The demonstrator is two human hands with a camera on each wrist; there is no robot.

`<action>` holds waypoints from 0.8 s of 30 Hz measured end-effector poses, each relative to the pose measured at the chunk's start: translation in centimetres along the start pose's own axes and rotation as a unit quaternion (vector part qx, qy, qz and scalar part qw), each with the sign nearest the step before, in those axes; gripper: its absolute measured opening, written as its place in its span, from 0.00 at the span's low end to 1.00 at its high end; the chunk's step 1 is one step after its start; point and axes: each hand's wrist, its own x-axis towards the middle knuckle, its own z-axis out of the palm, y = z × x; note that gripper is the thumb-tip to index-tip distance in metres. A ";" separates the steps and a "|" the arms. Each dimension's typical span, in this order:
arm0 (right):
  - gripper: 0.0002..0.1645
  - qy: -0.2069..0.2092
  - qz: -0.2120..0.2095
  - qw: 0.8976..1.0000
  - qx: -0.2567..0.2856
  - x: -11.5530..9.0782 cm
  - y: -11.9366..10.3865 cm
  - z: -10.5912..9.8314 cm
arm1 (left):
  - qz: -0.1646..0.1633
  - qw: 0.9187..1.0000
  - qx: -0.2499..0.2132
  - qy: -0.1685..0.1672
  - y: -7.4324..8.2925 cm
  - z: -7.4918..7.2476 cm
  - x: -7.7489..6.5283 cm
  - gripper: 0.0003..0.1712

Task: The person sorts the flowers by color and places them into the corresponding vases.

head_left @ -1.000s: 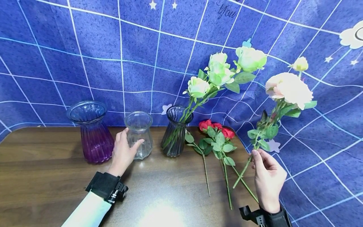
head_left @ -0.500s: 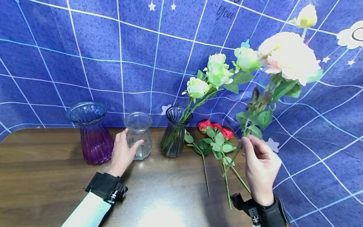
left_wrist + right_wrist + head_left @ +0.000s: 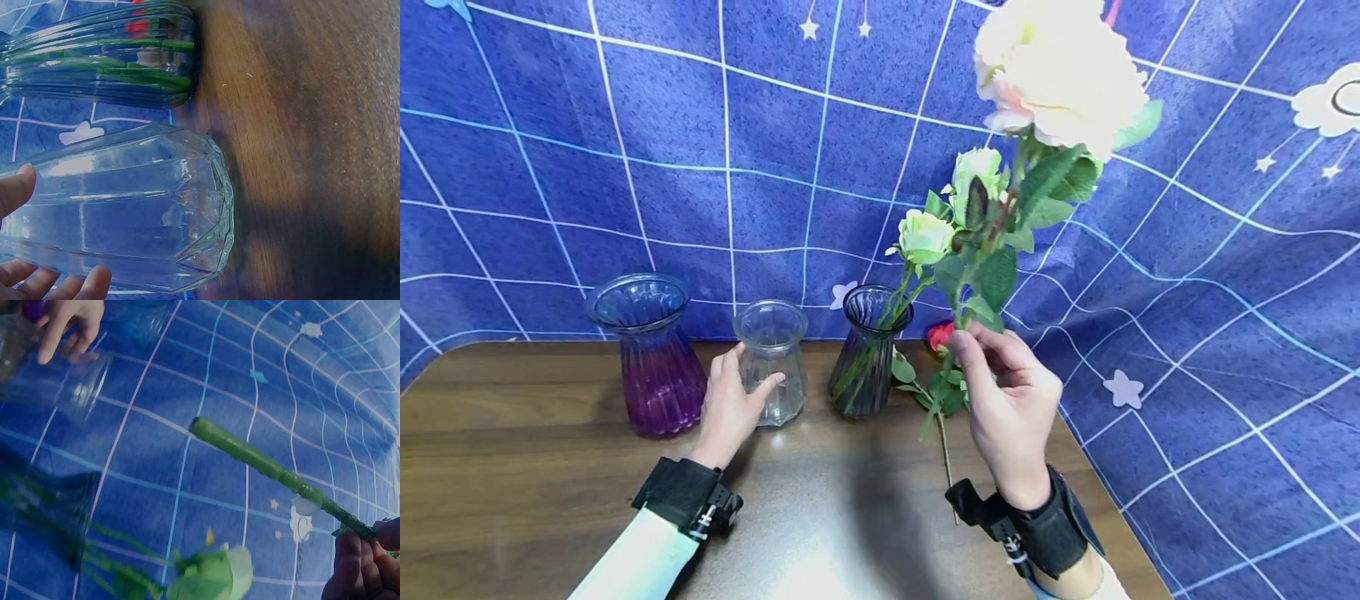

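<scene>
My left hand (image 3: pixel 727 410) holds a clear glass vase (image 3: pixel 786 371) on the table, thumb on the near side and fingers round the left. In the left wrist view, fingertips and thumb lie on opposite sides of this vase (image 3: pixel 131 200). Raised at the right, my right hand (image 3: pixel 1013 408) pinches the stem of a pale pink peony (image 3: pixel 1067 79) between thumb and fingers. The bloom is up at the top edge. The right wrist view shows the cut end of its green stem (image 3: pixel 262 465) sticking out free, apart from any vase.
Left of the clear vase stands a blue-purple vase (image 3: pixel 658 375). To its right, a dark grey vase (image 3: pixel 859 375) holds green-white roses (image 3: pixel 925 237). Red roses (image 3: pixel 940 335) lie on the wooden table (image 3: pixel 512 483), partly hidden by my right hand. A blue grid cloth (image 3: pixel 662 125) hangs behind.
My right hand has moved left with the peony, lifting it higher; it now overlaps the green-white roses and the red roses. My left hand stays on the clear vase.
</scene>
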 end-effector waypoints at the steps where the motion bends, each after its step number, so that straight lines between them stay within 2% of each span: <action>1: 0.07 -0.003 -0.003 1.000 0.003 0.1 0.0 0.5 | -0.002 1.000 0.002 0.000 0.0 0.0 0.0 0.43; 15: 0.07 -0.039 -0.026 0.998 0.032 2.1 0.9 7.2 | -0.005 1.000 0.006 -0.007 -0.2 -0.1 0.1 0.43; 24: 0.10 -0.035 -0.032 0.999 0.002 2.7 2.7 10.8 | -0.015 0.999 0.014 -0.025 -0.1 -0.3 0.0 0.43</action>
